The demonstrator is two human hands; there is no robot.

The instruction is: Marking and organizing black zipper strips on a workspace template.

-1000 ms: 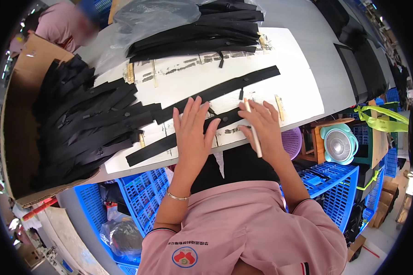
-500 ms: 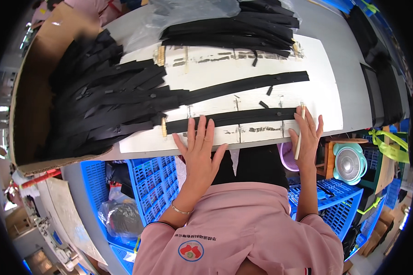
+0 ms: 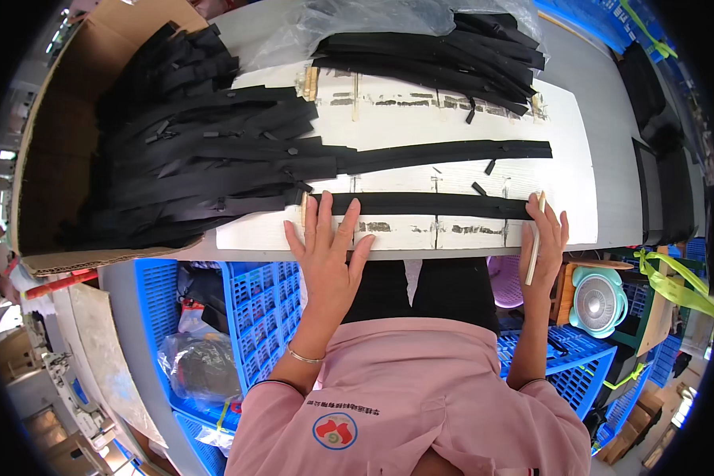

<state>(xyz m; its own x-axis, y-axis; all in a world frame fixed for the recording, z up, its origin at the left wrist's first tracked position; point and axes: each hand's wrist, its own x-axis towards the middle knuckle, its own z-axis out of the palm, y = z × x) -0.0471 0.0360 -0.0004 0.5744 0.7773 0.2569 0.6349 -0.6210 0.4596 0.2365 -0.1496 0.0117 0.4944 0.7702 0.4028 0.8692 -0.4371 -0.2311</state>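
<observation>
A black zipper [image 3: 432,205] lies straight across a white board [image 3: 573,178] with dark marks on it. My left hand [image 3: 325,258] rests on the zipper's left end with its fingers spread. At the other end, the fingertips of my right hand [image 3: 545,246] touch the tape. That hand grips a thin pale stick [image 3: 534,258], which slants down across the fingers. A second black zipper [image 3: 452,151] lies farther back, its left end at a large heap of black zippers [image 3: 230,155]. Its puller hangs out toward me.
A cardboard box [image 3: 123,30] holds part of the heap at left. Behind the board lie a bundle of black zippers [image 3: 428,67] and clear plastic film [image 3: 345,32]. Below the table edge are blue crates [image 3: 270,317] and a teal fan [image 3: 599,301].
My left hand has slid left to the zipper's left end. The zipper looks straighter. My right hand stays at the right end with the stick, and the whole view has shifted slightly.
</observation>
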